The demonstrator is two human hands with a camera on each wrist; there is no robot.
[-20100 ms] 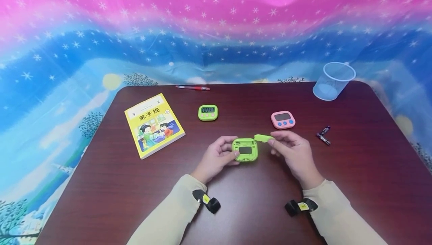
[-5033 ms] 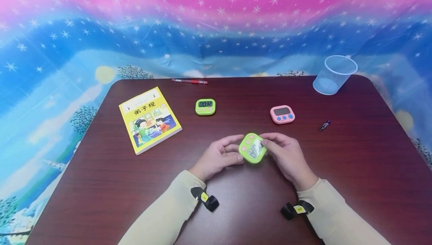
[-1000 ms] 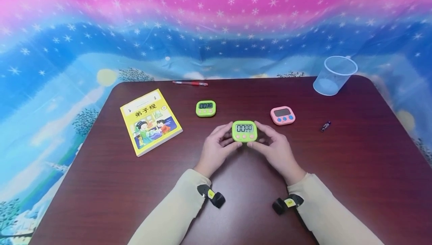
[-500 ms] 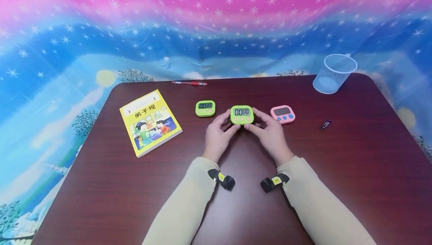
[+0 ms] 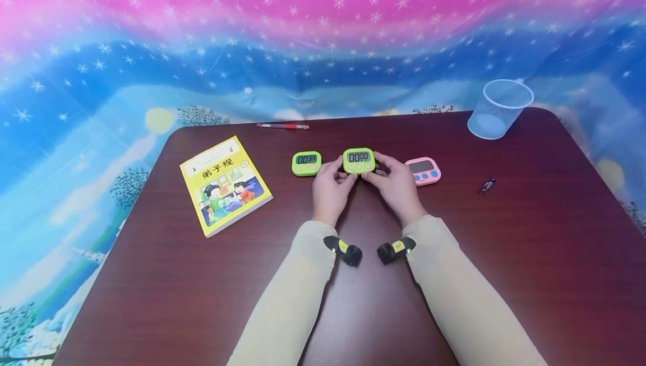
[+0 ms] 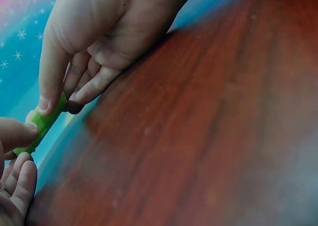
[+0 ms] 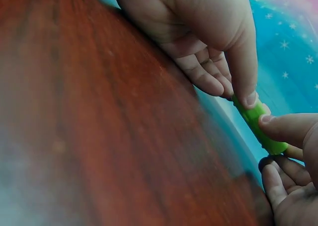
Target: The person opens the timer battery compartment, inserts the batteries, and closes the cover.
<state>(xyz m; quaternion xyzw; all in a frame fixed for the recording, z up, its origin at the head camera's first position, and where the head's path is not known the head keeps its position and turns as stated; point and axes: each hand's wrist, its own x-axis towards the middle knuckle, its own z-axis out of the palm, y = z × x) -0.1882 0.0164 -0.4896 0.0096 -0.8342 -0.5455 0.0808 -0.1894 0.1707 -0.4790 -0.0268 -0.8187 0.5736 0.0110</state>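
Two hands are closed on one green timer [image 5: 359, 161], which is held upright between them with its display reading 00:00 turned toward the person. The left hand [image 5: 331, 189] is pinched on the timer's left edge, thumb at the near face and fingers behind; the right hand [image 5: 396, 182] is clamped on its right edge in the same way. In the wrist views the timer's thin green edge [image 6: 40, 125] is seen gripped between thumbs, low over the dark red table [image 5: 504, 254]. A second green timer [image 5: 306, 163] is stood just left of the held one, and a pink timer [image 5: 423, 171] is set just right of the right hand. Farther left a yellow picture book [image 5: 224, 183] is laid flat. A small battery [image 5: 487, 186] is found to the right. At the far edge a red pen [image 5: 282, 126] and a clear plastic cup [image 5: 499, 109] are placed.
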